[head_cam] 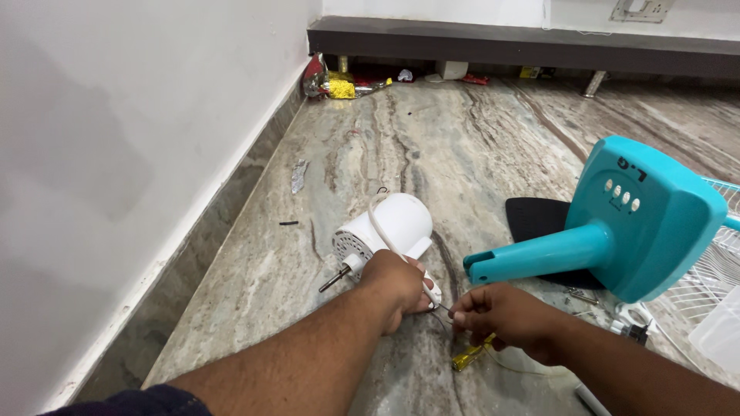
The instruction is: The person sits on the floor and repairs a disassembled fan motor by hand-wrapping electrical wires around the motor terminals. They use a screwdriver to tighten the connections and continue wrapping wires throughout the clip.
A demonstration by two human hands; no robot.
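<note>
A white fan motor housing (389, 227) lies on its side on the marble floor (432, 139), its metal shaft (334, 280) pointing toward the lower left. My left hand (397, 286) closes around the white neck piece and cable at the motor's near end. My right hand (501, 316) pinches thin wires right beside it and also holds a yellow-handled tool (470, 357), only partly visible under the fingers. A white cable (378, 223) runs over the housing.
A turquoise fan base (640, 219) lies tipped over to the right on a dark flat piece (536, 216). A white wire fan guard (713, 270) sits at the right edge. Small screws (582, 294) lie near it. A wall runs along the left; litter (339, 85) sits under a far ledge.
</note>
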